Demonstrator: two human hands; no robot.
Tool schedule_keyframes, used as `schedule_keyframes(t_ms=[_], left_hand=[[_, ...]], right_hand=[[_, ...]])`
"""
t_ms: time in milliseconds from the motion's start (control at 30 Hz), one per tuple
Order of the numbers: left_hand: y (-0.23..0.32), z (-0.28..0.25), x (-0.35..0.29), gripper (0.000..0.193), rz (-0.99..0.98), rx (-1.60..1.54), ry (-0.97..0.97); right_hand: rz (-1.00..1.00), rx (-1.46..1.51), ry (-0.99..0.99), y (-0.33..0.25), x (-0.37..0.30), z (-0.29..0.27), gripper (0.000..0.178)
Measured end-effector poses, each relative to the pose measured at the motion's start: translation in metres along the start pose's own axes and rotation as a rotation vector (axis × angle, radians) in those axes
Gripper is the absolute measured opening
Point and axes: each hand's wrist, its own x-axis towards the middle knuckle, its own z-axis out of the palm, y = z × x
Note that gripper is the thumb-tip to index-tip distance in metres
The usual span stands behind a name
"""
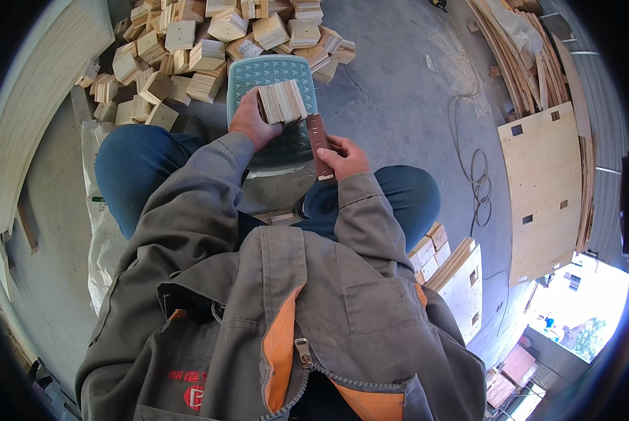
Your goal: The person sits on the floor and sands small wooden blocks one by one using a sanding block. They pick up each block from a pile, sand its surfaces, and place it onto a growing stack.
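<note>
From my remote seat, I see the left grip (253, 126) closed around a block of layered plywood (283, 102), fingers mostly hidden behind it. Just to its right, the right grip (346, 158) is closed on a narrow reddish-brown bar (320, 149), whose far end sits at the block's near right corner; whether they touch, I cannot tell. I judge the step in hand to be lining bar up with block; the next move calls for a steady left grip and fine control from the right one. Beneath both is a pale green stool (238, 73) with a textured seat, on a grey concrete floor (391, 105). Beyond the left grip lies a heap of wooden blocks (181, 35). Well right of the right grip are a looped cable (479, 184), then a plywood panel (547, 175) with square holes.
</note>
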Motion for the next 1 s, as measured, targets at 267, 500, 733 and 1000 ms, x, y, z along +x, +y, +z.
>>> schedule_keyframes(t_ms=[267,500,733,1000], left_hand=[[0.002,-0.001,0.000,0.094,-0.015,0.011,-0.007],[0.007,-0.003,-0.001,0.095,-0.027,0.009,-0.011],[0.007,-0.004,-0.002,0.095,-0.024,0.010,-0.005],[0.004,-0.004,-0.001,0.095,-0.004,0.000,-0.002]], right_hand=[[0.008,0.027,-0.007,0.000,0.000,0.000,0.055],[-0.007,0.014,-0.001,0.004,0.001,-0.001,0.056],[-0.005,0.001,0.000,0.002,0.001,0.000,0.056],[-0.006,0.015,-0.003,0.000,0.000,0.001,0.055]])
